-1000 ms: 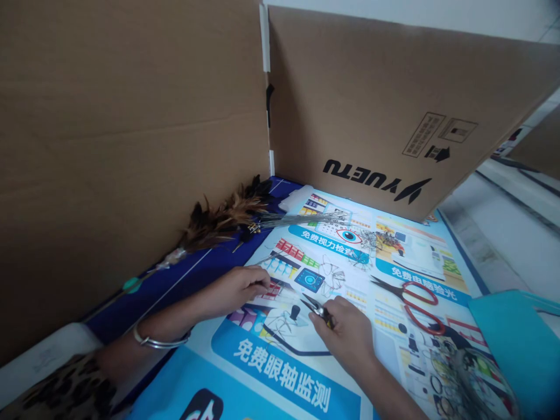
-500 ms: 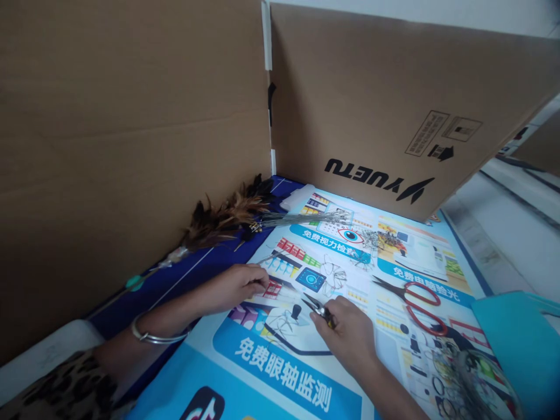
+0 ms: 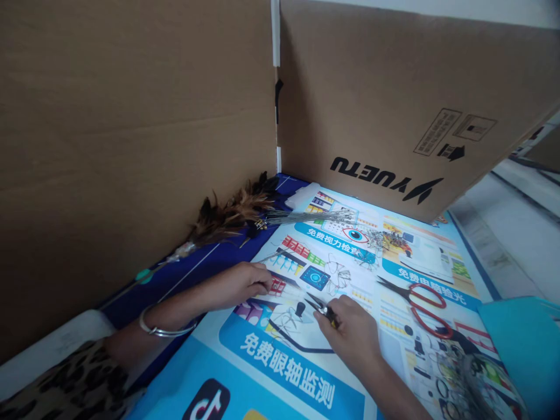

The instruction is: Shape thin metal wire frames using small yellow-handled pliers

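My right hand (image 3: 352, 326) grips a pair of small pliers (image 3: 322, 309) with dark handles, the metal jaws pointing up and left. To the left, my left hand (image 3: 247, 284) has its fingers pinched together on what looks like a thin wire (image 3: 276, 255), a faint line running out past the knuckles. The fingertips partly hide how it is held. A short gap lies between the plier jaws and the left fingers. Loops of bent thin wire (image 3: 339, 274) lie on the printed sheet beyond the hands, and more bent wire (image 3: 286, 322) lies just below the jaws.
Red-handled scissors (image 3: 431, 306) lie right of the pliers. Straight wires (image 3: 301, 217) and brown feathers (image 3: 236, 207) lie at the back, by cardboard walls (image 3: 363, 105). A clear bag or roll (image 3: 485, 379) and a turquoise object (image 3: 518, 344) are at right.
The whole view has shifted slightly, so everything sits a little farther right. Both hands keep nearly the same pose, with the pliers still in the right one.
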Demonstrator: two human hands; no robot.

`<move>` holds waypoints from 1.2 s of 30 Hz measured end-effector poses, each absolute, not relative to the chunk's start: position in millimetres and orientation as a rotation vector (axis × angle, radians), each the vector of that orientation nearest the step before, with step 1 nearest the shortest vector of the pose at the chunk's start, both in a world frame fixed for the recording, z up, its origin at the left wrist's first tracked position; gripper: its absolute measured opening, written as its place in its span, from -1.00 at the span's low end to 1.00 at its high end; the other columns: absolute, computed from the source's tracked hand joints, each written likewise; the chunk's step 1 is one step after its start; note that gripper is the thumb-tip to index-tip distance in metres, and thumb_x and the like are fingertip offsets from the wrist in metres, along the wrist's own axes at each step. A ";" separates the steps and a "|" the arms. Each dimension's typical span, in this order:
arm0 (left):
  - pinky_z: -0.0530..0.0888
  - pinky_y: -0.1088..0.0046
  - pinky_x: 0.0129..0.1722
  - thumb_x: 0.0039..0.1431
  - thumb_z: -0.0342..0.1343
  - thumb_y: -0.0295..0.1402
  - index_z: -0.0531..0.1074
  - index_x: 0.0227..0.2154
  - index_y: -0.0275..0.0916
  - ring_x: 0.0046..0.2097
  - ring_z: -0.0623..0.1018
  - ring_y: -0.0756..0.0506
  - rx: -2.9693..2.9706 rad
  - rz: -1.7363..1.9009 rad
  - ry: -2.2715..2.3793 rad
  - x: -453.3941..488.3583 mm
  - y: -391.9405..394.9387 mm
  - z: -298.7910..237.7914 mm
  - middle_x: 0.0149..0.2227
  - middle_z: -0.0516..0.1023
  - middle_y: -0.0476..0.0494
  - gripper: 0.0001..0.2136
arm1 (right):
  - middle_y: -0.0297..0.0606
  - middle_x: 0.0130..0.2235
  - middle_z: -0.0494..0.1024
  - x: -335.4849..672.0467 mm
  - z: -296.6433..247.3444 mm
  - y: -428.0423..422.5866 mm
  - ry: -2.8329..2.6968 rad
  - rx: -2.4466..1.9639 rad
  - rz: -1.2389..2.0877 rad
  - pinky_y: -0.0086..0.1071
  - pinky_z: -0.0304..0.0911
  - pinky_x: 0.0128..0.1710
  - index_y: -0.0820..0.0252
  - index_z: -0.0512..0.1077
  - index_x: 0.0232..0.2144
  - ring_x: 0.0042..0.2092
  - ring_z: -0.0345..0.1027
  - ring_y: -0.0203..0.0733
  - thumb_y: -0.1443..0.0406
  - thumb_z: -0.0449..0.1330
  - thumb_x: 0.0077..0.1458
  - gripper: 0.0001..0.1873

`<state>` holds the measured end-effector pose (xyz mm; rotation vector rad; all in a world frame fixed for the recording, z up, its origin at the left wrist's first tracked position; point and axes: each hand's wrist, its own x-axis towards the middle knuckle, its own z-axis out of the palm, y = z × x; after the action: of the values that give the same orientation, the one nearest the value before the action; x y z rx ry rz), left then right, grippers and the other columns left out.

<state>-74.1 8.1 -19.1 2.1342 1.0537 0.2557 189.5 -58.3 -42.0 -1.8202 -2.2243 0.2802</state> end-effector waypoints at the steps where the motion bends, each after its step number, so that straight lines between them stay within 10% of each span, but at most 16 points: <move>1: 0.27 0.54 -0.33 0.14 -0.07 -0.37 0.43 -0.46 -0.26 -0.35 0.41 -0.03 2.140 0.257 1.047 -74.4 8.4 -19.5 -0.40 0.41 -0.05 -0.80 | -0.36 -0.43 0.37 189.2 -39.8 -57.5 -2.249 -1.829 0.271 -0.48 -0.03 -0.46 0.14 0.32 -0.47 -0.38 0.24 -0.30 0.11 0.06 0.06 -0.76; 20: 0.28 0.55 -0.35 0.12 -0.06 -0.39 0.48 -0.41 -0.22 -0.35 0.43 -0.03 2.106 0.304 1.004 -78.6 11.7 -20.4 -0.38 0.45 -0.06 -0.80 | -0.10 -0.39 0.39 129.5 -12.7 -25.0 -2.578 -1.834 -0.185 -0.26 0.01 -0.36 0.24 0.40 -0.44 -0.30 0.24 -0.06 0.40 0.10 -0.02 -0.92; 36: 0.29 0.55 -0.37 0.06 0.02 -0.35 0.45 -0.32 -0.27 -0.33 0.44 -0.05 1.966 0.274 0.948 -89.2 17.9 -17.8 -0.32 0.49 -0.08 -0.83 | -0.13 -0.38 0.39 137.8 -15.2 -34.9 -2.572 -1.790 -0.093 -0.29 0.01 -0.35 0.23 0.39 -0.42 -0.28 0.22 -0.09 0.25 0.12 0.01 -0.86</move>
<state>-89.2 17.9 -17.8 1.9656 0.9484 0.2741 137.8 -34.9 -15.2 -1.7903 -2.5716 -0.0927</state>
